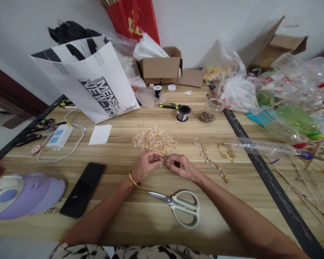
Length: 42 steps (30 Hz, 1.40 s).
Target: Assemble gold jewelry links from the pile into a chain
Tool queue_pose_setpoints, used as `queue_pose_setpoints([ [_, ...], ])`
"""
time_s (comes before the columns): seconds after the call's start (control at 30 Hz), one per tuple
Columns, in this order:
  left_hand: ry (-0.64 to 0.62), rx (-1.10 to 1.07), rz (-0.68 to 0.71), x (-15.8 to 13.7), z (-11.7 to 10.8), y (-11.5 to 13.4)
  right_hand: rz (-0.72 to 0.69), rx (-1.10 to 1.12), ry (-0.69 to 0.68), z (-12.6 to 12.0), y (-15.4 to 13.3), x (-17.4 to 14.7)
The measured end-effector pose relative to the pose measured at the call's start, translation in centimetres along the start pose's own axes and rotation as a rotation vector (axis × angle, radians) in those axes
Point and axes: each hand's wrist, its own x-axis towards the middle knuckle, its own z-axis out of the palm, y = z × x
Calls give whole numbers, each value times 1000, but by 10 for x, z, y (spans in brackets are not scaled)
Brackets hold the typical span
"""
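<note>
My left hand [148,164] and my right hand [182,166] meet at the near edge of a pile of small gold and clear beads [155,140]. Both hands are closed, fingertips pinched and almost touching. What lies between them is tiny and mostly hidden by the fingers. Right of my right hand lies a strand of gold and clear beadwork [210,160], and beyond it a gold chain [226,151]. White-handled scissors [178,207] rest on the table between my forearms, blades pointing left.
A black phone [83,190], white paper [100,134] and power strip [59,136] lie to the left. Behind the pile stand a wire spool [183,113], a glass jar [209,111] and a white paper bag [86,81]. Plastic bottles [294,115] crowd the right side.
</note>
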Motion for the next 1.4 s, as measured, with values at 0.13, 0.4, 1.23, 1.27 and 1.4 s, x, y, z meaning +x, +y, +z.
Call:
queue_pose_setpoints([
  [0.13,41,-3,7,0,0,2,3,9,2,0,1,0],
  [0.4,87,-70,-73,-1,3,6,11,3,5,0,0,0],
  [1.23,149,-26,-34,-1,11,3,-24,32,9,2,1,0],
  [1.27,147,-22,-34,-1,11,3,-23,32,9,2,1,0],
  [1.4,151,-12,-21,-1,11,2,-16,26,12,1,0,0],
])
